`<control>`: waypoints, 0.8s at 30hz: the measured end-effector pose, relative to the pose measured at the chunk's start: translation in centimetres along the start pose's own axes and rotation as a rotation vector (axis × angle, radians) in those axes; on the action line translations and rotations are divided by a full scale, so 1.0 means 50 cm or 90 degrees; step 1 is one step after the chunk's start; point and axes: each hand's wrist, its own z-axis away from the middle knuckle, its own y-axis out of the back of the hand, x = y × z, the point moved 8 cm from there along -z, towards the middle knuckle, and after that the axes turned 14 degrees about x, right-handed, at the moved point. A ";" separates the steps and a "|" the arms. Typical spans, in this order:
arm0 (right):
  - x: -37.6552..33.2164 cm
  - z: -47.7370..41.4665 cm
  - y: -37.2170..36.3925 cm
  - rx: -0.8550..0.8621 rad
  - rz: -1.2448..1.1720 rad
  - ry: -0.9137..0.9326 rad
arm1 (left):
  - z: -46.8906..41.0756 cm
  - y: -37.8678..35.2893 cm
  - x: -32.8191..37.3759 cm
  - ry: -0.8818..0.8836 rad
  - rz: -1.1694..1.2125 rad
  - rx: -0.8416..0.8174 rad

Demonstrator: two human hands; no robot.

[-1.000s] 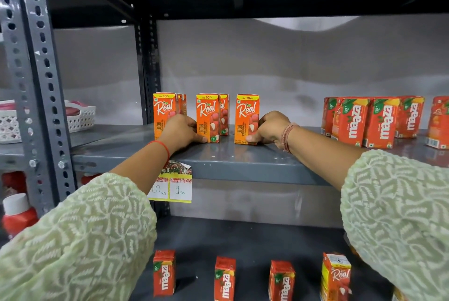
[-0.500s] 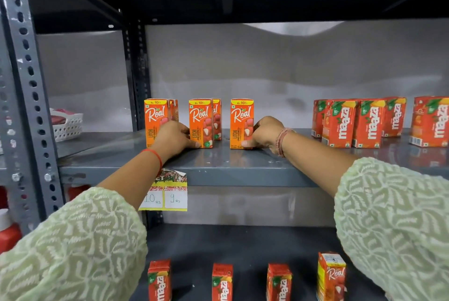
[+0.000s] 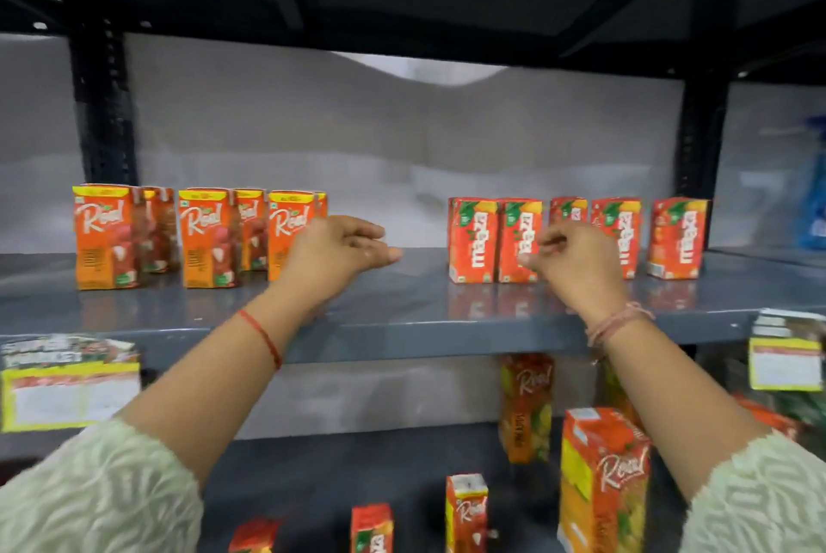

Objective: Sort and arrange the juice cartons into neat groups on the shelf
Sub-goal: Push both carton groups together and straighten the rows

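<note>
Orange Real cartons (image 3: 206, 237) stand in pairs at the left of the grey shelf (image 3: 402, 306). Red Maaza cartons (image 3: 473, 239) stand in a row at the right. My left hand (image 3: 339, 255) hovers open over the bare middle of the shelf, just right of the last Real carton (image 3: 286, 231), holding nothing. My right hand (image 3: 576, 260) is in front of the Maaza row, its fingers curled near the second Maaza carton (image 3: 518, 239); whether it grips the carton is not clear.
The lower shelf holds loose cartons: a big Real pack (image 3: 601, 481), a small Real carton (image 3: 465, 512), another Real pack (image 3: 527, 407) and Maaza cartons (image 3: 371, 528). Price tags (image 3: 67, 382) (image 3: 784, 356) hang from the shelf's front edge. A blue bag (image 3: 813, 204) sits far right.
Both hands let go of the Real cartons and moved right; the view swung right too. The left hand is now over the shelf's middle, the right hand at the Maaza row.
</note>
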 end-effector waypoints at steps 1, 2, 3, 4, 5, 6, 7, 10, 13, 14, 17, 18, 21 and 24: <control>0.039 -0.019 -0.008 -0.052 0.035 -0.033 | -0.008 -0.042 0.000 0.033 0.008 -0.040; 0.068 -0.031 -0.024 -0.123 0.051 -0.059 | -0.015 -0.080 -0.003 0.071 0.007 -0.069; 0.089 -0.036 -0.047 -0.194 0.042 -0.090 | -0.021 -0.112 -0.008 0.106 -0.010 -0.089; 0.103 -0.039 -0.067 -0.255 0.015 -0.125 | -0.025 -0.144 -0.011 0.132 -0.036 -0.109; 0.113 -0.043 -0.084 -0.300 -0.015 -0.162 | -0.027 -0.173 -0.015 0.154 -0.066 -0.127; 0.121 -0.048 -0.099 -0.332 -0.029 -0.189 | -0.029 -0.197 -0.019 0.170 -0.096 -0.142; 0.124 -0.052 -0.111 -0.358 -0.043 -0.204 | -0.032 -0.219 -0.023 0.180 -0.115 -0.155; 0.122 -0.052 -0.143 -0.405 -0.112 -0.234 | -0.039 -0.259 -0.031 0.186 -0.103 -0.172; 0.119 -0.058 -0.151 -0.390 -0.087 -0.200 | -0.046 -0.264 -0.038 0.169 -0.108 -0.131; 0.124 -0.063 -0.149 -0.377 -0.058 -0.189 | -0.047 -0.264 -0.037 0.163 -0.115 -0.120; 0.139 -0.077 -0.133 -0.350 0.042 -0.162 | -0.050 -0.264 -0.034 0.149 -0.133 -0.113; 0.143 -0.081 -0.128 -0.349 0.081 -0.152 | -0.050 -0.262 -0.034 0.145 -0.140 -0.113; 0.151 -0.087 -0.116 -0.336 0.135 -0.128 | -0.049 -0.263 -0.028 0.132 -0.164 -0.114; 0.152 -0.090 -0.115 -0.324 0.146 -0.114 | -0.046 -0.267 -0.021 0.130 -0.178 -0.111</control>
